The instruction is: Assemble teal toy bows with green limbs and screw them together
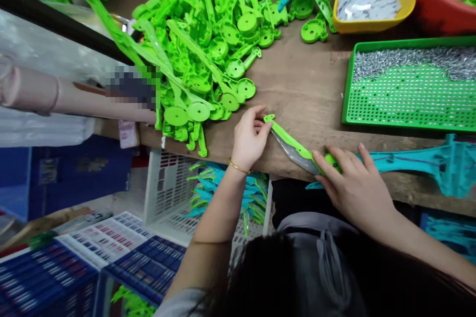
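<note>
A long, slim bright-green plastic arm (292, 139) lies along the table's front edge, a grey blade-shaped strip (292, 155) fitted along its near side. My left hand (251, 136) pinches the arm's narrow far-left end. Over its other end is my right hand (351, 178), thumb and index finger closed on it, the other fingers bent above. Beneath and beyond the right hand runs a teal plastic part (409, 161) with a broad, ribbed end. How green and teal parts meet is hidden by my right fingers.
A big heap of green plastic parts (223, 34) covers the back left of the table. Behind right stand a yellow bin (375, 24) of grey-white pieces, a red tub (435, 5), and a green mesh tray (405, 104) of small metal pins. Below the edge is a white crate (163, 188).
</note>
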A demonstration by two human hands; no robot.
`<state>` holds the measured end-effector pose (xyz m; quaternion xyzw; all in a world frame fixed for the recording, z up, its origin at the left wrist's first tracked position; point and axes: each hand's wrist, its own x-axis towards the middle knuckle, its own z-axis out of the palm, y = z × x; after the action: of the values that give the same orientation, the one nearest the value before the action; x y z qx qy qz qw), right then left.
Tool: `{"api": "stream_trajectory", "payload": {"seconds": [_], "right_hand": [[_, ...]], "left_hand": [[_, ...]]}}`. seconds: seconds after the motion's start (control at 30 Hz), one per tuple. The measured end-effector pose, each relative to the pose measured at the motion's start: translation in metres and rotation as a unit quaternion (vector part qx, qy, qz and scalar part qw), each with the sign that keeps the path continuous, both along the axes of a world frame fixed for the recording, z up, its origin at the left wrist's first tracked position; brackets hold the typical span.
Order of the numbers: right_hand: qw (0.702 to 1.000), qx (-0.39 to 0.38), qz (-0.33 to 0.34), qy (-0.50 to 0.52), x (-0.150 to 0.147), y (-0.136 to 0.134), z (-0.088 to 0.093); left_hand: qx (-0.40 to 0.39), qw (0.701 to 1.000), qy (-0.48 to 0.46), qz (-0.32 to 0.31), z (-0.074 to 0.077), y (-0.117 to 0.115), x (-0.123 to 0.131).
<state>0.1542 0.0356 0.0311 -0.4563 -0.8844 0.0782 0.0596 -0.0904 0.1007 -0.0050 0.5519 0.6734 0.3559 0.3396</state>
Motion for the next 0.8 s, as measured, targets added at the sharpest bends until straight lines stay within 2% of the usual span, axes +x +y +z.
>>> {"api": "stream_trajectory", "payload": {"seconds": [0.13, 0.2, 0.27, 0.37, 0.47, 0.6, 0.7, 0.8], "right_hand": [[0.999, -0.013, 0.012, 0.035, 0.004, 0.001, -0.010], [0.997, -0.025, 0.014, 0.066, 0.006, 0.002, -0.014], [0.994, -0.034, 0.005, 0.104, 0.008, 0.001, -0.018], [0.988, -0.030, -0.007, 0.149, 0.012, -0.003, -0.024], [0.987, -0.023, -0.002, 0.156, 0.016, -0.003, -0.022], [0.990, -0.060, 0.028, 0.121, 0.014, 0.014, -0.008], [0.994, -0.086, 0.034, 0.062, 0.004, 0.033, 0.000], [0.993, -0.093, 0.062, 0.030, -0.005, 0.046, -0.002]], "left_hand": [[-0.018, 0.999, -0.011, -0.023, 0.001, 0.007, -0.011], [-0.036, 0.997, -0.065, -0.030, 0.002, 0.009, -0.015], [-0.046, 0.986, -0.157, -0.012, 0.003, 0.006, -0.013], [-0.068, 0.953, -0.293, 0.024, 0.004, -0.010, 0.007], [-0.126, 0.923, -0.363, 0.028, 0.007, -0.033, 0.036], [-0.118, 0.923, -0.365, 0.039, 0.014, -0.050, 0.056], [-0.093, 0.934, -0.344, 0.032, 0.021, -0.053, 0.057], [-0.078, 0.936, -0.342, 0.022, 0.027, -0.055, 0.055]]}}
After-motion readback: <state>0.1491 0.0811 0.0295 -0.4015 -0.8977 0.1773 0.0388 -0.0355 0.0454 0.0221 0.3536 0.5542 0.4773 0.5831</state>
